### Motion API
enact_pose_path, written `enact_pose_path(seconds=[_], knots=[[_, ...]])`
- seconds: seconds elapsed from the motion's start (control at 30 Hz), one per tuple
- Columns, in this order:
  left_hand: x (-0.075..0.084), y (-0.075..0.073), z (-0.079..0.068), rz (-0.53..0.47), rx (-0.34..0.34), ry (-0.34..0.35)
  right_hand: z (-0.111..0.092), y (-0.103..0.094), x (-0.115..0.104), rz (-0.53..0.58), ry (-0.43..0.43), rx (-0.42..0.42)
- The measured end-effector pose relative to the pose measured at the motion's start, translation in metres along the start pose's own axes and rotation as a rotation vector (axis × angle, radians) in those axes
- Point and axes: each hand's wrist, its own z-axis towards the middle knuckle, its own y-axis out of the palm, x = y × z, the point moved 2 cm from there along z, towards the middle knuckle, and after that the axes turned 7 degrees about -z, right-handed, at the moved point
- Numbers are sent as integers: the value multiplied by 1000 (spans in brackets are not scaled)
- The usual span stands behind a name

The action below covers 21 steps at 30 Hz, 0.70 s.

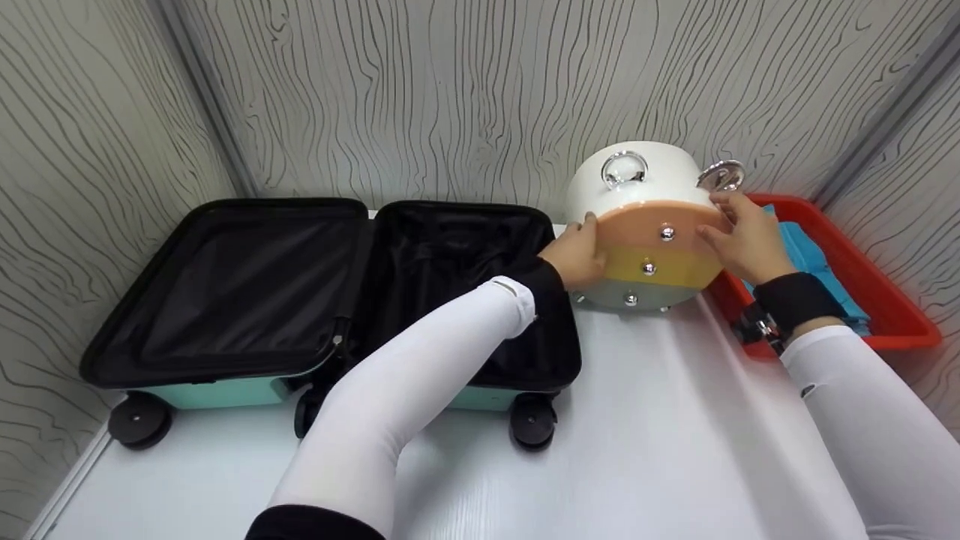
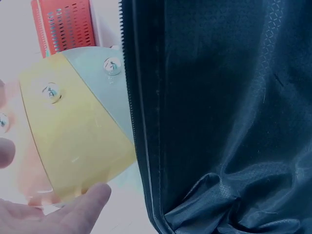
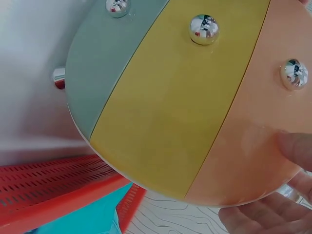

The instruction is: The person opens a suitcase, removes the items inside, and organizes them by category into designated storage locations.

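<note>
A rounded white drawer box point(image 1: 630, 180) with orange, yellow and grey-green drawer fronts stands right of the suitcase. Each front has a shiny silver knob point(image 1: 649, 268). On its white top are a silver ring handle point(image 1: 624, 169) and another round silver piece point(image 1: 721, 175). My left hand point(image 1: 576, 256) grips the box's left side, fingers along the edge of the fronts. At the upper right edge my right hand point(image 1: 752, 238) holds it, the thumb on the orange front point(image 3: 253, 161) and the other fingers partly hidden behind the rim.
An open suitcase point(image 1: 465, 401), mint green with black lining, lies flat on the left, its wheels toward me. A red slotted basket point(image 1: 892, 300) with folded blue cloth point(image 1: 814, 259) stands right of the box. Wood-grain-patterned walls point(image 1: 450, 97) close in the white table point(image 1: 637, 435).
</note>
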Motion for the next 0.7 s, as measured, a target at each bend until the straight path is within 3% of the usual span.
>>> enact_pose_path(seconds=[0.07,0.1,0.13,0.23,0.4,0.53,0.7], knots=[[0,-6,-8,1,-6,36,-2,1,0,-3,-12,21],[10,-18,-24,5,-28,47,-5,1,0,-4,-22,42],[10,-21,-31,14,-30,74,-8,1,0,-8,-30,64],[7,-32,-54,50,-36,151,-21,2,-2,-19,-44,128],[-2,-51,-106,203,-31,179,-57,9,-10,6,-67,184],[-16,-73,-148,298,28,188,-91,16,-24,46,-133,237],[-51,-98,-188,291,139,182,-123,23,-39,35,-197,272]])
